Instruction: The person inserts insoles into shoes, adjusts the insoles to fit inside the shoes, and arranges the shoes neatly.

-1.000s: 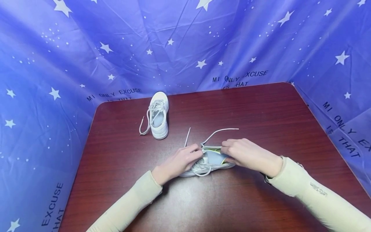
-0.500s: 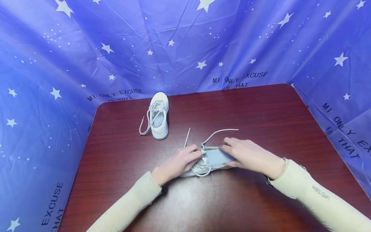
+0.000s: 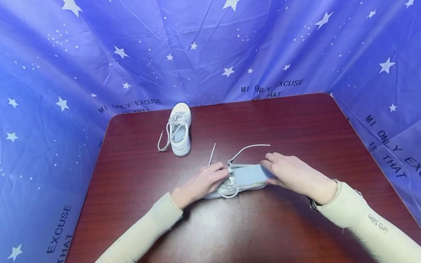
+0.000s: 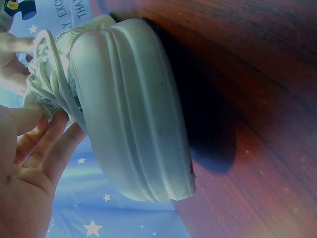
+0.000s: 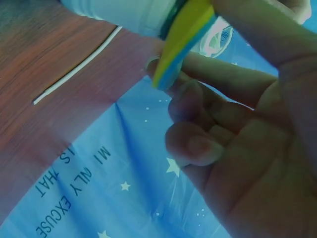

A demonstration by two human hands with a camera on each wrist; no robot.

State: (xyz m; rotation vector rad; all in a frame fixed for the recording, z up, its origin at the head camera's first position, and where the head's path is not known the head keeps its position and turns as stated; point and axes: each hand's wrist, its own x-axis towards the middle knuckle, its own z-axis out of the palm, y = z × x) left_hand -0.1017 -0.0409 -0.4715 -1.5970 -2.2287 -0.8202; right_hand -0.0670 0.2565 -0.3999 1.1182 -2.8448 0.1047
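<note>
A white lace-up sneaker point(image 3: 223, 192) lies in front of me with its toe to the left, between my hands. My left hand point(image 3: 202, 184) pinches its tongue point(image 4: 48, 105) between thumb and fingers, beside the loose laces point(image 4: 52, 74). My right hand point(image 3: 291, 173) grips the heel end of a pale blue insole point(image 3: 250, 174), thumb on the near edge and fingers on the far one. That end stands raised above the shoe's opening, while the front part is hidden inside. In the right wrist view the insole's yellow underside point(image 5: 185, 37) shows at the heel.
A second white sneaker point(image 3: 181, 142) stands at the back left of the dark red wooden table point(image 3: 296, 120), its lace hanging to the left. Two lace ends point(image 3: 251, 147) stretch across the wood behind the near shoe. A blue star-printed curtain point(image 3: 210, 80) surrounds the table.
My right hand has moved from inside the heel opening up and to the right, drawing the insole's heel end up out of the shoe. The left hand keeps its place.
</note>
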